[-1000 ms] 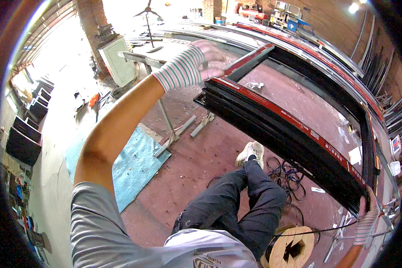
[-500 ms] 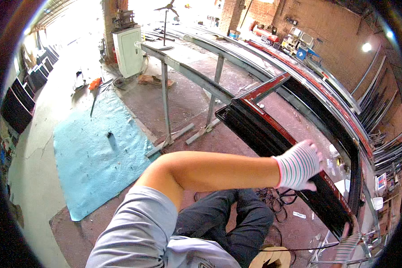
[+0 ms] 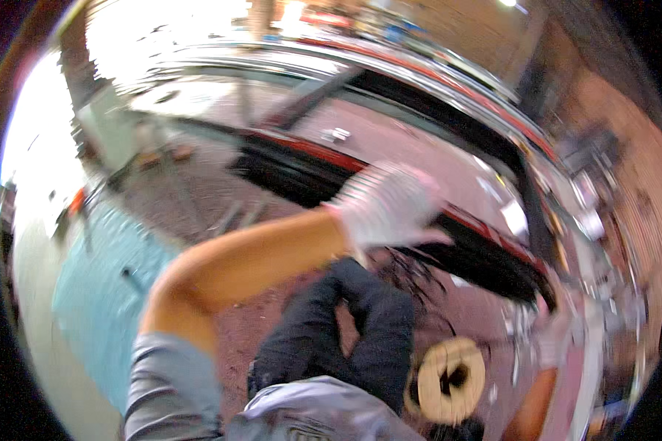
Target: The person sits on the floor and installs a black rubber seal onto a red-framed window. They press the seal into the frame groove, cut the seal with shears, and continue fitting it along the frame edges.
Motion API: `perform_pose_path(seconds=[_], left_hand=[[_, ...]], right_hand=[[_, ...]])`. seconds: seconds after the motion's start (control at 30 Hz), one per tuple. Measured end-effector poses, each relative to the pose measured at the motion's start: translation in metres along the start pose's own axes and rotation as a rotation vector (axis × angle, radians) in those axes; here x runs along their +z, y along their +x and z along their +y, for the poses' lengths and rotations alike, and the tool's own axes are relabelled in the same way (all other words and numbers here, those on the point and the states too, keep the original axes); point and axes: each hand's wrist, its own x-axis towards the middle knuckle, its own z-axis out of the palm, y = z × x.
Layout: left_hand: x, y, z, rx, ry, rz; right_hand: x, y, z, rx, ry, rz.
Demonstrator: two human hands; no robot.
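A long black metal frame (image 3: pixel 485 259) with red strips along its rails lies across the workstand ahead of me. My left hand (image 3: pixel 390 202), in a white striped glove, reaches over the near rail, thumb stretched away from the fingers. Motion smears this hand, so how firmly it touches the rail does not show. At the frame's right end my right hand (image 3: pixel 553 331), gloved the same way, is closed about the near corner. Blur covers its fingertips.
A round wooden stool top (image 3: pixel 449 381) with a dark hole stands right of my legs. Black cables (image 3: pixel 412 275) lie under the frame. Blue matting (image 3: pixel 103 294) covers floor at left, near a pale cabinet (image 3: pixel 110 132). Long metal profiles (image 3: pixel 449 66) lie beyond the frame.
The whole view has swung to the right and blurred. My left hand sits somewhat farther left along the near rail. My right hand and forearm show more fully, still at the corner.
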Motion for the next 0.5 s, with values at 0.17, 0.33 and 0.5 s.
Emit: perform_pose_path(seconds=[0.17,0.33,0.5], left_hand=[[0.0,-0.037,-0.026,-0.027,0.175,0.172],[-0.011,-0.051,-0.054,0.063,0.133,0.239],[-0.021,0.001,0.002,0.144,-0.205,0.181]], right_hand=[[-0.001,-0.014,0.018,-0.126,0.141,0.031],[-0.012,-0.026,0.035,-0.127,0.246,0.047],[-0.014,-0.02,0.045,-0.068,0.321,0.055]])
